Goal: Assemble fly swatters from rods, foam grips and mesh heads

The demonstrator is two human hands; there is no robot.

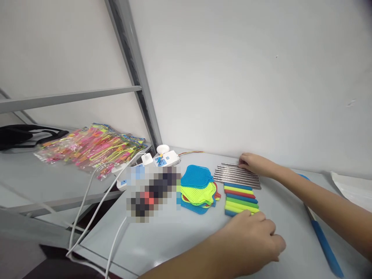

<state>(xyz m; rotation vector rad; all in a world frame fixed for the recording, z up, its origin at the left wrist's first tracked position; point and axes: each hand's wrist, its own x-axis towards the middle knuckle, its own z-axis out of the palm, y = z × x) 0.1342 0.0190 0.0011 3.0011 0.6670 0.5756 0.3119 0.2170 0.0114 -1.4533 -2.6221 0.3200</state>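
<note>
My right hand (pixel 250 163) is at the back of a row of slim metal rods (pixel 236 176), its curled fingers on the farthest ones. In front of the rods lie several coloured plastic handles (pixel 240 201) in blue, yellow, red and green. My left hand (pixel 255 238) is close to the near end of that row, fingers curled down. It covers part of the nearest handle, and what it may hold is hidden. Left of the handles is a pile of perforated fly swatter heads (pixel 197 176), blue, yellow-green and red.
A fly swatter with a blue handle (pixel 328 248) lies at right, partly behind my right arm. White power strips (pixel 170 158) with cables sit at the back left. Packaged colourful items (pixel 99 147) cover a neighbouring shelf beside a metal post (pixel 139 69). A white wall backs the table.
</note>
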